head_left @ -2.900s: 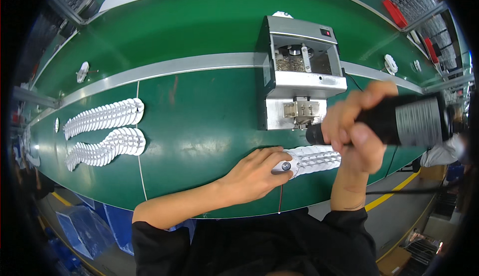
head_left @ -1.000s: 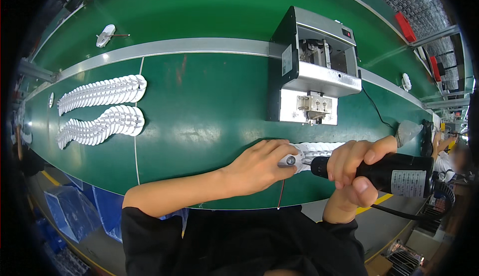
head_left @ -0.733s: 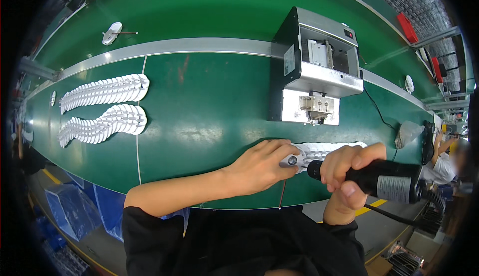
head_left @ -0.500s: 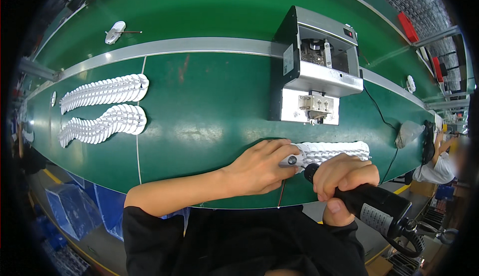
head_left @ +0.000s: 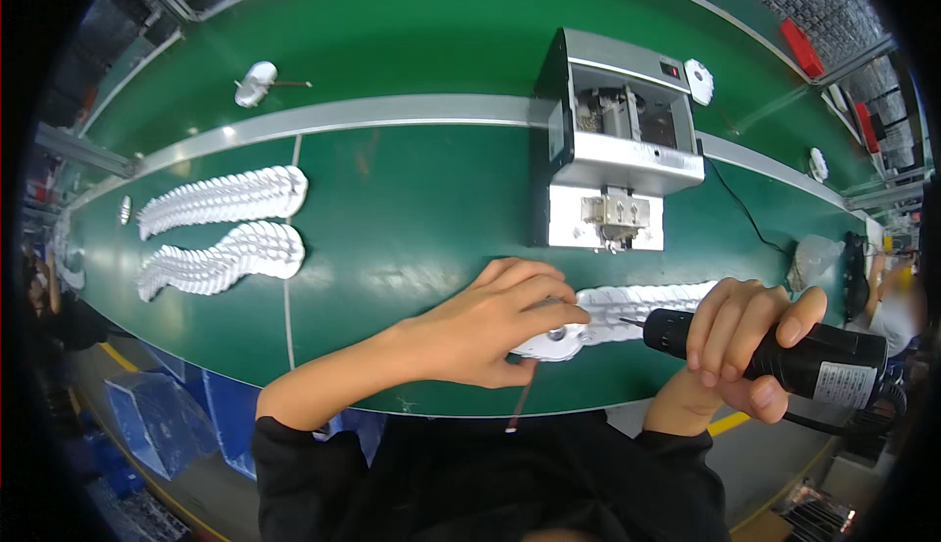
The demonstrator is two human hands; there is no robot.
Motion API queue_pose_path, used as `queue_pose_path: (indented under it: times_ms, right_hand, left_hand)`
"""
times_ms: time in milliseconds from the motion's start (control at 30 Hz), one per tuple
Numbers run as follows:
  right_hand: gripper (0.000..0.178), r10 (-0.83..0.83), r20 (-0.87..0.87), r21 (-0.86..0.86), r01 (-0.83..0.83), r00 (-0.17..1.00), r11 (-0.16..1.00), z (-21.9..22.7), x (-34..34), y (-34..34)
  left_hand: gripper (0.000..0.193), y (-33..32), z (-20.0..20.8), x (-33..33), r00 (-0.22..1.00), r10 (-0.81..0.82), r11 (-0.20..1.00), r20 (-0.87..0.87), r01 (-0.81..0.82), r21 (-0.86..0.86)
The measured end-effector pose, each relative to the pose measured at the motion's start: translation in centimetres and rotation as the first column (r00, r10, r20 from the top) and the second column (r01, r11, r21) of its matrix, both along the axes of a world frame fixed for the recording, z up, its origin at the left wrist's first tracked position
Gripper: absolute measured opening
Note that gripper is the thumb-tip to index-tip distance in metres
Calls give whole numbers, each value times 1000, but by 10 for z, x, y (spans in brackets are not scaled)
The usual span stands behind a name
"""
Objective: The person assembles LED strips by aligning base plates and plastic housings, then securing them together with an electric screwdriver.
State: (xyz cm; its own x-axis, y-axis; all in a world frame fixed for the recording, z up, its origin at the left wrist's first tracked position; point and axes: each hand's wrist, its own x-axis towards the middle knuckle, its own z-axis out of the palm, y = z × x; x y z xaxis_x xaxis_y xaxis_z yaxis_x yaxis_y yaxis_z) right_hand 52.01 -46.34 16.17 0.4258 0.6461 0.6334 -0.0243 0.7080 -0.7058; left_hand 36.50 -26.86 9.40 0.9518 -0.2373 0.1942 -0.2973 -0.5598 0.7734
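My left hand (head_left: 485, 324) lies over a white rounded plastic part (head_left: 551, 349) at the table's near side, with thumb and fingers closed round it. A thin dark lead (head_left: 521, 403) runs from that part over the table edge. In my right hand (head_left: 740, 341) is a black electric screwdriver (head_left: 841, 364), tilted, its thin bit pointing left. The bit's tip is apart from the part, in front of an overlapping row of white parts (head_left: 652, 307) that lies just behind. My left fingers hide some of the part.
A metal-cased bench machine (head_left: 627, 160) stands behind my hands, its cable trailing right. Two more rows of white parts (head_left: 225, 199) lie at the left. On the far belt sits another white part (head_left: 257, 83) with a lead. Blue bins (head_left: 162, 422) stand below the table.
The screwdriver has lifted off the white part and moved right and up, turning more level. My left hand and the part have shifted slightly left. The whole view has also shifted a little.
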Motion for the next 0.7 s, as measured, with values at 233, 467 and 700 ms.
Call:
queue_pose_path:
  times_ms: [233, 467, 700]
  right_hand:
    - [41, -18, 54, -16, 19, 998, 1000, -9, 4, 2]
    - [39, -57, 40, 4, 57, 998, 998, -13, 1, 2]
    - [39, -146, -14, -28, 145, 989, 989, -12, -5, -2]
  left_hand:
    - [77, 95, -6, 26, 895, 420, 832, 154, -447, 330]
    - [75, 260, -1, 28, 444, 798, 271, 407, -869, 415]
    - [88, 353, -29, -9, 278, 957, 271, -82, -753, 599]
